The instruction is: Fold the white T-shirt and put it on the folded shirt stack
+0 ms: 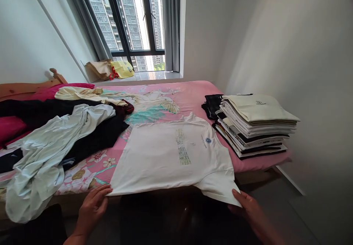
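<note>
A white T-shirt (171,156) with a small printed design lies spread flat on the pink floral bedsheet (190,98), its hem and one sleeve hanging over the near edge of the bed. My left hand (92,206) pinches the shirt's bottom left corner. My right hand (246,204) grips the tip of the near sleeve at the lower right, thumb on top of the cloth.
A neat stack of folded shirts (253,123) stands at the bed's right edge. A heap of loose clothes (55,138), pale green, black and cream, covers the left side. Bags (113,70) sit on the window sill; a white wall runs close on the right.
</note>
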Available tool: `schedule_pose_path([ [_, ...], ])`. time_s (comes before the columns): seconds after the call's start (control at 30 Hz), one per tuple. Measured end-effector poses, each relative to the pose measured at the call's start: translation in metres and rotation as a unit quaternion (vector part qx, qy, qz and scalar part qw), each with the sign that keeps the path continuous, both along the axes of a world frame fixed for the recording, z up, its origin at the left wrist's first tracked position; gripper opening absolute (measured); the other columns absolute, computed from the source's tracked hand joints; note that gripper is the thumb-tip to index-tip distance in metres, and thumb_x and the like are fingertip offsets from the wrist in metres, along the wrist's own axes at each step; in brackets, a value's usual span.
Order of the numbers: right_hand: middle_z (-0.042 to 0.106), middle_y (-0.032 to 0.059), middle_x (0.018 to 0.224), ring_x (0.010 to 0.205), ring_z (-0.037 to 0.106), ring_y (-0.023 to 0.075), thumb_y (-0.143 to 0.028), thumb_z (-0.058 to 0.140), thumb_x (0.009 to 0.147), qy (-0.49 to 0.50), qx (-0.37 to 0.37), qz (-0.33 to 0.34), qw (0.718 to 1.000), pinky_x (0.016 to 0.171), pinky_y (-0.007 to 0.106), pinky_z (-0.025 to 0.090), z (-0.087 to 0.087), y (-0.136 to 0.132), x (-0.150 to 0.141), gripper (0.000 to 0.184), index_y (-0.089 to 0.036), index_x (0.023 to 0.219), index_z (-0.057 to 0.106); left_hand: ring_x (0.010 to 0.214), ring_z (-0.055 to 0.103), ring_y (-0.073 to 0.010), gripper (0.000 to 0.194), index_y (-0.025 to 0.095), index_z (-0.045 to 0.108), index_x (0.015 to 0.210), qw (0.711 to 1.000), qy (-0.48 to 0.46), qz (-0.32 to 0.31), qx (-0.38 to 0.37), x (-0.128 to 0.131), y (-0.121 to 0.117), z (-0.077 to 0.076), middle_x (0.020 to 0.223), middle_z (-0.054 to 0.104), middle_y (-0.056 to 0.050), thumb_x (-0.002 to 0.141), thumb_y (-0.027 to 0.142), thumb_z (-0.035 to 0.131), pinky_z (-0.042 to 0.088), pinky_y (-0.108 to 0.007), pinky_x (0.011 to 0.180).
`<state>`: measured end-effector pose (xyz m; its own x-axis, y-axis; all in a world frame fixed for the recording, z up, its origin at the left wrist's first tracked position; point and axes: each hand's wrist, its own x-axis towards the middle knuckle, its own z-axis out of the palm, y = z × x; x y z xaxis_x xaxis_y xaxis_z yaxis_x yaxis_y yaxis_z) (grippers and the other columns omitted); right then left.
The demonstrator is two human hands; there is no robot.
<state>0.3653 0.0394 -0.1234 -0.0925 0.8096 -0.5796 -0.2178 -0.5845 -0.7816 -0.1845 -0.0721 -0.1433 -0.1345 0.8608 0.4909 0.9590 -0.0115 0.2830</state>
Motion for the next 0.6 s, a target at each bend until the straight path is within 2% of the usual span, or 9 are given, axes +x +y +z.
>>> schedule_pose_path([
  [0.1, 0.067, 0.0027, 0.083, 0.072, 0.059, 0.0148, -0.044, 0.071, 0.069, 0.024, 0.029, 0.015, 0.999, 0.066, 0.027, 0.053, 0.019, 0.012, 0.000, 0.036, -0.015, 0.090, 0.066, 0.102, 0.059, -0.0232, 0.022, 0.023, 0.065, 0.087, 0.997, -0.078, 0.002, 0.001, -0.004, 0.007, 0.006, 0.103, 0.067, -0.004, 0.074, 0.037, 0.054, 0.047, -0.038, 0.092],
  [0.17, 0.065, 0.0017, 0.077, 0.068, 0.059, 0.0137, -0.043, 0.069, 0.072, 0.034, 0.045, 0.025, 0.998, 0.063, 0.027, 0.053, 0.032, 0.029, 0.000, 0.033, -0.015, 0.089, 0.065, 0.101, 0.060, -0.0226, 0.023, 0.023, 0.064, 0.084, 0.989, -0.145, 0.015, -0.017, -0.008, 0.017, 0.012, 0.102, 0.067, -0.003, 0.072, 0.041, 0.055, 0.047, -0.035, 0.092],
  [0.27, 0.061, 0.0003, 0.065, 0.058, 0.058, 0.0133, -0.046, 0.067, 0.074, 0.019, 0.070, 0.044, 0.996, 0.053, 0.026, 0.050, 0.049, 0.074, -0.007, 0.032, -0.016, 0.082, 0.061, 0.097, 0.061, -0.0227, 0.030, 0.022, 0.064, 0.086, 0.967, -0.232, 0.089, -0.054, -0.015, 0.046, 0.023, 0.098, 0.069, -0.002, 0.068, 0.045, 0.056, 0.048, -0.030, 0.086],
  [0.37, 0.059, -0.0001, 0.060, 0.051, 0.055, 0.0122, -0.045, 0.066, 0.073, -0.005, 0.096, 0.049, 0.994, 0.044, 0.023, 0.045, 0.062, 0.137, -0.024, 0.031, -0.016, 0.077, 0.056, 0.088, 0.062, -0.0220, 0.039, 0.020, 0.065, 0.090, 0.945, -0.270, 0.168, -0.070, -0.020, 0.092, 0.034, 0.091, 0.070, -0.002, 0.065, 0.047, 0.054, 0.048, -0.027, 0.075],
  [0.43, 0.062, 0.0008, 0.067, 0.048, 0.054, 0.0102, -0.043, 0.063, 0.075, -0.034, 0.111, 0.038, 0.992, 0.043, 0.022, 0.044, 0.066, 0.178, -0.035, 0.029, -0.017, 0.082, 0.054, 0.078, 0.062, -0.0206, 0.042, 0.019, 0.064, 0.092, 0.935, -0.275, 0.206, -0.092, -0.022, 0.125, 0.037, 0.083, 0.069, -0.001, 0.066, 0.048, 0.051, 0.047, -0.026, 0.066],
  [0.5, 0.065, 0.0034, 0.081, 0.045, 0.052, 0.0071, -0.045, 0.058, 0.078, -0.073, 0.122, 0.022, 0.990, 0.040, 0.020, 0.043, 0.063, 0.210, -0.041, 0.030, -0.017, 0.088, 0.054, 0.071, 0.061, -0.0203, 0.044, 0.018, 0.065, 0.092, 0.924, -0.268, 0.227, -0.150, -0.023, 0.152, 0.036, 0.077, 0.068, -0.001, 0.067, 0.051, 0.051, 0.045, -0.026, 0.061],
  [0.6, 0.066, 0.0044, 0.093, 0.038, 0.044, 0.0023, -0.050, 0.050, 0.081, -0.182, 0.156, -0.004, 0.971, 0.034, 0.017, 0.033, 0.047, 0.231, -0.034, 0.035, -0.017, 0.090, 0.055, 0.074, 0.062, -0.0216, 0.047, 0.017, 0.065, 0.088, 0.918, -0.252, 0.206, -0.228, -0.026, 0.175, 0.029, 0.079, 0.069, -0.002, 0.065, 0.056, 0.053, 0.044, -0.026, 0.062],
])
